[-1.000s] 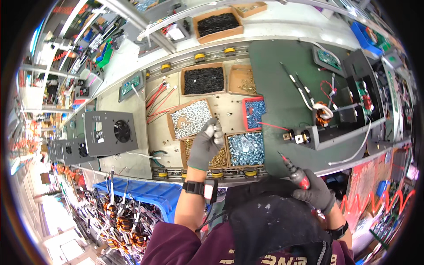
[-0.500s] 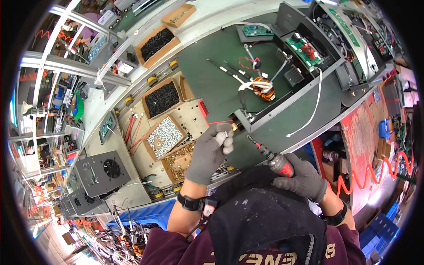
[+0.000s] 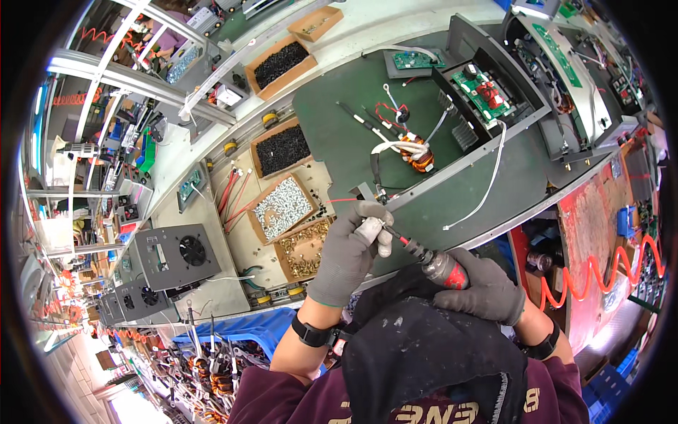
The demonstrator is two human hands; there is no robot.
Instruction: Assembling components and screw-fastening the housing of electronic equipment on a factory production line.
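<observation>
My left hand (image 3: 351, 251), in a grey glove, pinches something too small to make out at the near corner of a dark metal chassis (image 3: 462, 174). Gripped in my gloved right hand (image 3: 486, 288) is a red and grey power screwdriver (image 3: 443, 269). Its bit points left and meets the fingertips of my left hand. Just beyond, a copper-wound coil (image 3: 418, 152) with thick white and black leads lies beside the chassis wall. A green circuit board (image 3: 484, 96) sits inside the far end of the chassis.
Left of my hands stand cardboard boxes of silver screws (image 3: 284, 206), brass-coloured hardware (image 3: 302, 252) and black screws (image 3: 282, 150). Red wires (image 3: 230, 196) lie beside them. A grey fan housing (image 3: 176, 256) is farther left. A coiled red hose (image 3: 600, 286) hangs at right.
The screwdriver's bit has moved left to my left fingertips, where there was a gap before. My left hand stays pinched near the chassis corner. The whole view has shifted slightly.
</observation>
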